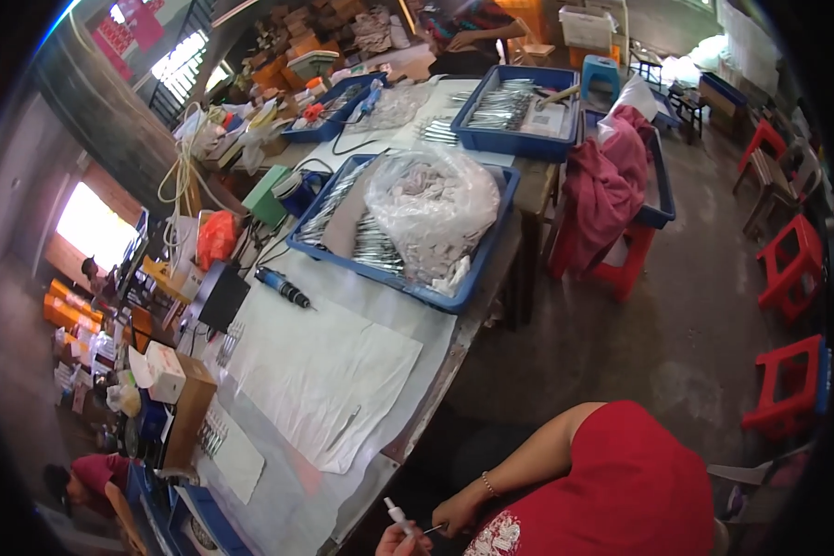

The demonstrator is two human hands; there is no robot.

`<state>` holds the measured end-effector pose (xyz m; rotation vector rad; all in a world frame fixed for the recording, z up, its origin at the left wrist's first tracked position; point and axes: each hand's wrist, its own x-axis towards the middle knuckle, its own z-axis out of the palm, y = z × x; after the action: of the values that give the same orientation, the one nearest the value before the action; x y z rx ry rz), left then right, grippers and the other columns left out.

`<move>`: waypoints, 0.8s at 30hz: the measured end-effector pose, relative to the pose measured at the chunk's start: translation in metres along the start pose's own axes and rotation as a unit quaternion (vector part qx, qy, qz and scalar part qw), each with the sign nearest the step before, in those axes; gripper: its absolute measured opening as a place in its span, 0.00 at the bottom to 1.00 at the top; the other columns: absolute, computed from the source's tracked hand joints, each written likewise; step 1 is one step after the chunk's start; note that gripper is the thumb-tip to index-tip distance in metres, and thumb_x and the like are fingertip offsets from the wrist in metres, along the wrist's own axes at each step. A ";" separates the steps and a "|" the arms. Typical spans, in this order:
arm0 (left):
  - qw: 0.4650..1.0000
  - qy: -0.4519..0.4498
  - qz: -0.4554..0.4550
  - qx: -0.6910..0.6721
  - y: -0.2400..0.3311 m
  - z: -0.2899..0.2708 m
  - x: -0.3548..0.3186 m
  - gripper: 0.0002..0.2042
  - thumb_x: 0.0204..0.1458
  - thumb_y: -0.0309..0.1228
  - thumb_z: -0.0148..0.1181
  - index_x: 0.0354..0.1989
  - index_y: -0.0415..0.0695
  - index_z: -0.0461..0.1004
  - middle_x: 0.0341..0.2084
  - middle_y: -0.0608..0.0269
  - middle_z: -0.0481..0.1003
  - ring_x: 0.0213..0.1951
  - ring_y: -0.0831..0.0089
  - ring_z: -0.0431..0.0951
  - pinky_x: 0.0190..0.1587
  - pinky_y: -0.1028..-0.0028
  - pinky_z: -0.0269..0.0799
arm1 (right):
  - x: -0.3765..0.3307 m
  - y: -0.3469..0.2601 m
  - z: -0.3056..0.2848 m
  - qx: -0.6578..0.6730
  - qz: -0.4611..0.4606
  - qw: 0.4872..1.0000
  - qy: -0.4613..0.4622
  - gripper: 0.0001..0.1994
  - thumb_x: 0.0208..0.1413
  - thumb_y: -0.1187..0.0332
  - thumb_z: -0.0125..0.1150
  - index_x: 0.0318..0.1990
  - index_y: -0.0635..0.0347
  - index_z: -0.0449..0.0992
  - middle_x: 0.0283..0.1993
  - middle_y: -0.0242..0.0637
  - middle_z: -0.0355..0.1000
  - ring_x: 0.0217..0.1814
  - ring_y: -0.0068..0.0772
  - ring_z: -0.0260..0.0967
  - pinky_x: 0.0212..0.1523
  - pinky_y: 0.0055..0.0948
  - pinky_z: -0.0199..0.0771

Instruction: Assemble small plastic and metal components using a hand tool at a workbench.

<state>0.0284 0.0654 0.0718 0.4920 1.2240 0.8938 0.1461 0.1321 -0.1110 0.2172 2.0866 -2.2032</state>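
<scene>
Nearby | co-worker's hands (454, 514) hold white tube (397, 511) | off table edge (454, 352) | floor (621, 343) open

Daylight from blown-out windows (93, 227) left; soft blur, fisheye bending, dark rim.

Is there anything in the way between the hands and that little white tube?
Nothing visible. The white tube is already pinched in the left hand, and the right hand sits just beside it, holding a thin metal pin pointed toward the tube.

A blue tray (491, 255) of metal pieces (372, 248) sits on the workbench (334, 482).
</scene>
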 end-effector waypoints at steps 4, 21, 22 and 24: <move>1.000 0.010 -0.023 0.000 -0.023 0.008 0.017 0.10 0.56 0.28 0.54 0.45 0.41 0.68 0.27 0.67 0.71 0.27 0.79 0.70 0.30 0.81 0.67 | -0.007 -0.008 -0.007 0.059 0.036 0.997 0.015 0.05 0.49 0.70 0.55 0.27 0.61 0.73 0.20 0.34 0.70 0.16 0.28 0.67 0.17 0.28 0.67; 0.986 -0.024 0.087 0.138 -0.046 0.059 0.060 0.09 0.62 0.34 0.48 0.37 0.44 0.72 0.16 0.73 0.66 0.15 0.85 0.64 0.16 0.85 0.56 | 0.081 0.254 0.031 0.284 -0.066 0.956 -0.026 0.12 0.53 0.67 0.55 0.21 0.62 0.76 0.28 0.41 0.74 0.38 0.40 0.72 0.46 0.38 0.69; 0.986 -0.022 0.086 0.139 -0.047 0.058 0.060 0.09 0.62 0.34 0.48 0.37 0.44 0.72 0.16 0.73 0.66 0.15 0.85 0.64 0.16 0.85 0.56 | 0.079 0.244 0.032 0.285 -0.075 0.955 -0.029 0.12 0.54 0.67 0.55 0.22 0.62 0.75 0.28 0.42 0.74 0.38 0.41 0.72 0.46 0.39 0.69; 0.986 -0.014 0.088 0.138 -0.048 0.058 0.060 0.09 0.62 0.34 0.47 0.37 0.43 0.72 0.16 0.73 0.66 0.15 0.85 0.65 0.17 0.85 0.57 | 0.072 0.224 0.027 0.286 -0.094 0.953 -0.032 0.12 0.54 0.68 0.54 0.22 0.63 0.75 0.28 0.42 0.74 0.38 0.42 0.72 0.46 0.40 0.69</move>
<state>0.1028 0.0931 0.0175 0.8424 1.3005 0.8655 0.1122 0.0948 -0.3426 -0.0157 1.4339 -2.8380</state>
